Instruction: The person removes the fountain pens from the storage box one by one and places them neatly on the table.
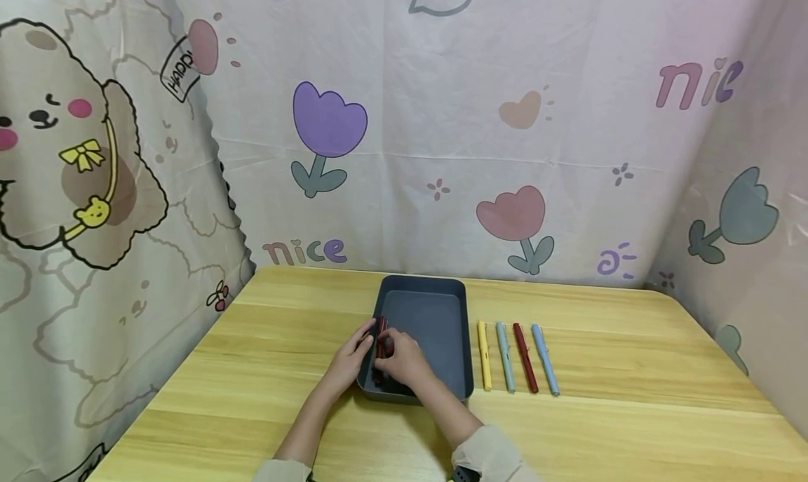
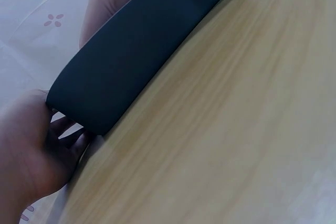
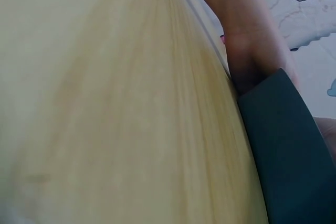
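Note:
A dark grey rectangular tray (image 1: 435, 320) lies on the wooden table. At its left wall, my left hand (image 1: 345, 363) grips the tray; in the left wrist view, thumb and fingers curl round the end of the tray (image 2: 121, 56). Inside the tray, along its left side, my right hand (image 1: 404, 359) pinches a dark red pen (image 1: 380, 347). Fingers partly cover that pen, and whether another dark pen lies beside it I cannot tell. In the right wrist view, the tray wall (image 3: 294, 150) hides most of the right hand.
Right of the tray, a yellow pen (image 1: 484, 356), a pale teal pen (image 1: 506, 356), a dark red pen (image 1: 525, 358) and a light blue pen (image 1: 546, 359) lie side by side on the table (image 1: 631, 370). A printed cloth (image 1: 410, 117) hangs behind.

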Available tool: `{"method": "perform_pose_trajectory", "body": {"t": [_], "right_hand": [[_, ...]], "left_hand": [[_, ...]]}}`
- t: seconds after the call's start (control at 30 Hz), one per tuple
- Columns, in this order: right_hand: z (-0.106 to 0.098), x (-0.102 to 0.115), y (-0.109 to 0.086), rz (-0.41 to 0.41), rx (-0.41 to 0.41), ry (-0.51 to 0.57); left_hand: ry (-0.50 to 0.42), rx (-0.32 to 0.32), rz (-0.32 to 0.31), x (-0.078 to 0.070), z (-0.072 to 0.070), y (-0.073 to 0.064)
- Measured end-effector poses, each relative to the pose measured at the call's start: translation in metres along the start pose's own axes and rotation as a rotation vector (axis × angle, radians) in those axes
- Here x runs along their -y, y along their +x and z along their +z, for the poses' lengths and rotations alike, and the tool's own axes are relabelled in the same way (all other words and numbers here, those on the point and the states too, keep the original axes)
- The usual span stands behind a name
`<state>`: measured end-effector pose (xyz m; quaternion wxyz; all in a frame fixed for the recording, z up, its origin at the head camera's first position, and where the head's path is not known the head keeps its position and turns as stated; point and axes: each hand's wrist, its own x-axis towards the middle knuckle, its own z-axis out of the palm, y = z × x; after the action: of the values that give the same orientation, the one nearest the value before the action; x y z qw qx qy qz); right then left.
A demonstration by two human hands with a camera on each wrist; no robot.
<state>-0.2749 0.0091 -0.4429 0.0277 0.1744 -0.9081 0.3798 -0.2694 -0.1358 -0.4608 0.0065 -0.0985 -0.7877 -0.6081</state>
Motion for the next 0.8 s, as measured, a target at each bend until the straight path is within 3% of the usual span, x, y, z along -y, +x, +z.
{"method": "perform_pose_trajectory", "body": {"t": [0.37, 0.6, 0.8], "right_hand": [[0.0015, 0.0016, -0.0043, -0.025, 0.008, -0.059], [0.0004, 0.0037, -0.0042, -0.050, -0.026, -0.109], [-0.0028, 0.0058, -0.0042, -0.030, -0.029, -0.150]], "left_hand": [[0.027, -0.018, 0.002, 0.0001, -0.0002, -0.0002], [0.027, -0.018, 0.010, -0.0007, 0.0000, 0.0002], [0.014, -0.007, 0.009, -0.0013, 0.0001, -0.0006]]}}
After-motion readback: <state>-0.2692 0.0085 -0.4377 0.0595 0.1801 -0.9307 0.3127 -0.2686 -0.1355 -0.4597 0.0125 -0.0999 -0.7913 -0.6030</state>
